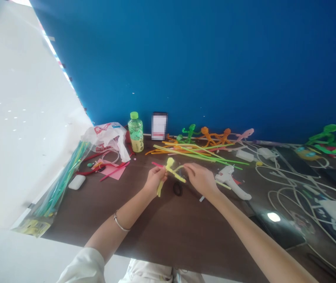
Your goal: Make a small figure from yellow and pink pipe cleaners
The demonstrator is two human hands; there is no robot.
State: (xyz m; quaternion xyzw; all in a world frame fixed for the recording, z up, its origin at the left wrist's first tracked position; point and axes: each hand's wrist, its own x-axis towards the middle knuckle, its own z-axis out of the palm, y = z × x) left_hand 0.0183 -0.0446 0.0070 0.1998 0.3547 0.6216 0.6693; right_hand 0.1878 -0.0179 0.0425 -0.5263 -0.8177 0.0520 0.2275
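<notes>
Above the middle of the brown desk, my left hand (155,179) pinches a yellow pipe-cleaner figure (170,162) by its body, just below the round head. Yellow stems hang below my fingers, and another thick limb points to the lower right. The fingertips of my right hand (201,179) are closed on the end of a thin yellow stem of the same figure. Under the figure lies a black ring-shaped thing (177,189). A white glue gun (232,183) rests just right of my right hand. Past both hands is a heap of loose pipe cleaners (197,150).
A drink bottle (136,133) and a phone (159,126) stand by the blue partition. Several finished pipe-cleaner figures (205,133) lean there. At left are a plastic bag (109,135), a pack of pipe cleaners (60,184) and an earbud case (77,182). White cables (282,188) tangle at right.
</notes>
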